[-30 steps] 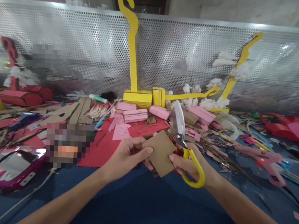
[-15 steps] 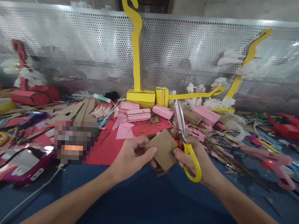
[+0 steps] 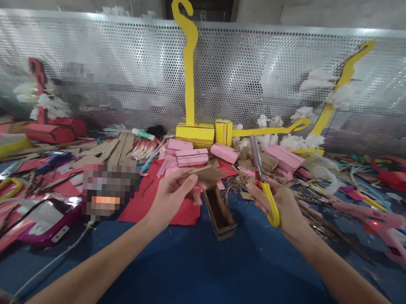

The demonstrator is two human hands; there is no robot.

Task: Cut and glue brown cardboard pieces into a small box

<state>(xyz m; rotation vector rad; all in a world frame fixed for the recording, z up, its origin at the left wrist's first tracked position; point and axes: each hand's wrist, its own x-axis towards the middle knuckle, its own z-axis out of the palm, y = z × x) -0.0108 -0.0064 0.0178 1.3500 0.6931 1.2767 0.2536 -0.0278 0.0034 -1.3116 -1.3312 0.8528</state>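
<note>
You held a cardboard piece [image 3: 207, 173] and scissors [image 3: 270, 204] apart.
Your left hand [image 3: 173, 196] pinched the piece near the open box [image 3: 226, 233] on the desk [image 3: 251, 277]; your right hand [image 3: 280, 203] gripped the scissors blades-outward, probably to keep them clear.

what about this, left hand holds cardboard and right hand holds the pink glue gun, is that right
Not quite: in the head view, the right hand holds yellow-handled scissors, not the pink glue gun. The left hand does hold cardboard.
</note>
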